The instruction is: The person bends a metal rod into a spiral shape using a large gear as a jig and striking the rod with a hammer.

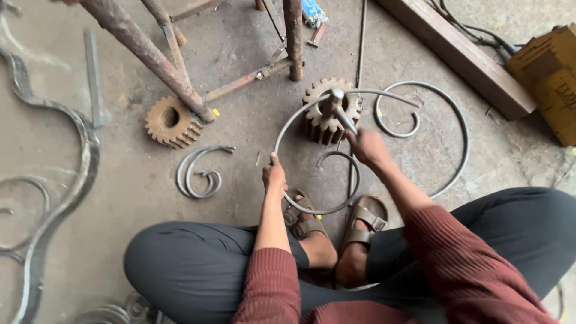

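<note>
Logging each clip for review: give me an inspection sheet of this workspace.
Surface: grey concrete floor, stained and dusty.
Job's things: curled steel rod scroll, its upper arc lying across a rusty gear; hammer over that gear.
Clutter: second rusty gear; small finished scroll; large scroll; flat ornamental ironwork.
Hands: left hand grips the scroll's left side; right hand grips the hammer handle.
Cables: dark cables along a beam at the upper right.
Surroundings: rusty stand legs; yellow box; person seated in sandals.

light: soft, even daylight | shadows: faint | focus: sharp | edges: slightly bowed
</note>
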